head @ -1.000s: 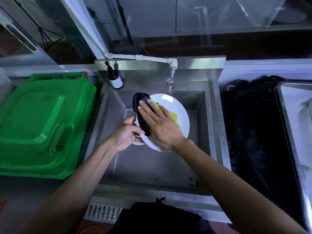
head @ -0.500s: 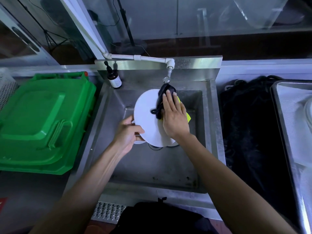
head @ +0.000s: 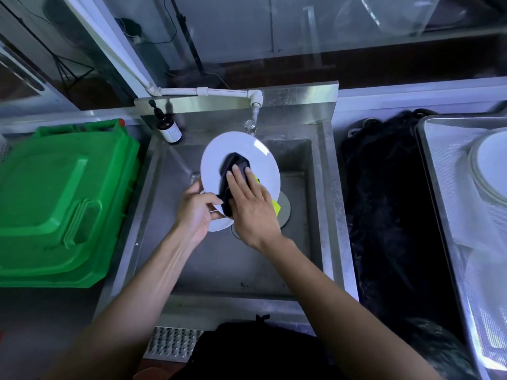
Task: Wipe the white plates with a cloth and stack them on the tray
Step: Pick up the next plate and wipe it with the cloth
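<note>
A white plate (head: pixel 241 152) is held tilted over the steel sink (head: pixel 315 187). My left hand (head: pixel 196 212) grips its lower left rim. My right hand (head: pixel 252 207) lies flat on the plate's face and presses a dark cloth (head: pixel 233 171) against its middle; a yellow-green edge of the cloth (head: pixel 275 208) shows beside the hand. At the far right a steel tray (head: pixel 439 193) carries another white plate (head: pixel 491 165), cut off by the frame edge.
A tap (head: pixel 253 119) hangs just behind the plate's top rim. A brown pump bottle (head: pixel 168 128) stands at the sink's back left corner. A green plastic lid (head: pixel 60 198) lies left of the sink. Black fabric (head: pixel 384 204) lies between sink and tray.
The plate has swung round in my left hand and now faces me more squarely. My right hand and the cloth slid from the plate's upper right edge down to its middle.
</note>
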Motion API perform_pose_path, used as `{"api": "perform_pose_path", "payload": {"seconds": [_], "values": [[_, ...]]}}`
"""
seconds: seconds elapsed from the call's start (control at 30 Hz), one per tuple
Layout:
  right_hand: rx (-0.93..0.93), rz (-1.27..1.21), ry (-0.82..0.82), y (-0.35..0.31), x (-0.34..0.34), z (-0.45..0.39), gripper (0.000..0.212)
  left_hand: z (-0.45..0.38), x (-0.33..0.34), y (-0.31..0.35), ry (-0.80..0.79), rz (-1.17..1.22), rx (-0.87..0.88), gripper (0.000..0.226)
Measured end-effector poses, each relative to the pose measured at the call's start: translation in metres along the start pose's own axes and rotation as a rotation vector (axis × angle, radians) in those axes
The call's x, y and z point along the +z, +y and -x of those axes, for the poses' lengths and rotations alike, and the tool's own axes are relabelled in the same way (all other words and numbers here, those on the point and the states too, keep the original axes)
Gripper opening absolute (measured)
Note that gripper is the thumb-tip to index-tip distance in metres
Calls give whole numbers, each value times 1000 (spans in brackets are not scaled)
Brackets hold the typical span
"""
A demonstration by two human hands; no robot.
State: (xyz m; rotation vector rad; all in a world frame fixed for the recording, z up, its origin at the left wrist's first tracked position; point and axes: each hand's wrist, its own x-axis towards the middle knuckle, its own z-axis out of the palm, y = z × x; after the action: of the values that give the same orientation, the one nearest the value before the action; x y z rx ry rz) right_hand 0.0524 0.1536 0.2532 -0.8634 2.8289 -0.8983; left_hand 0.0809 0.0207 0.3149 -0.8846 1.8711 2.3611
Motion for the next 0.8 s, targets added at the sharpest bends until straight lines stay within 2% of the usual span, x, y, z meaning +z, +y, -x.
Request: {"api": "perform_pose_path", "payload": {"seconds": [0.2,0.37,0.43,0.6,0.73,0.8], "values": [[59,-19,-22,3,10,20,61,3,-1,-1,94,43,10,53],[266,-67,24,11,19,22,60,6,0,-6,134,35,6,49],[342,-139,45,13,19,16,62,5,0,-5,135,27,-1,44],[478,-403,98,24,7,0,67,7,-7,-1,113,-5,-11,52],[466,-556,128,30,-6,-4,69,6,-14,0,88,-31,-8,45],[430,-695,222,32,-12,-5,58,6,-19,4,53,-53,-11,42]]}}
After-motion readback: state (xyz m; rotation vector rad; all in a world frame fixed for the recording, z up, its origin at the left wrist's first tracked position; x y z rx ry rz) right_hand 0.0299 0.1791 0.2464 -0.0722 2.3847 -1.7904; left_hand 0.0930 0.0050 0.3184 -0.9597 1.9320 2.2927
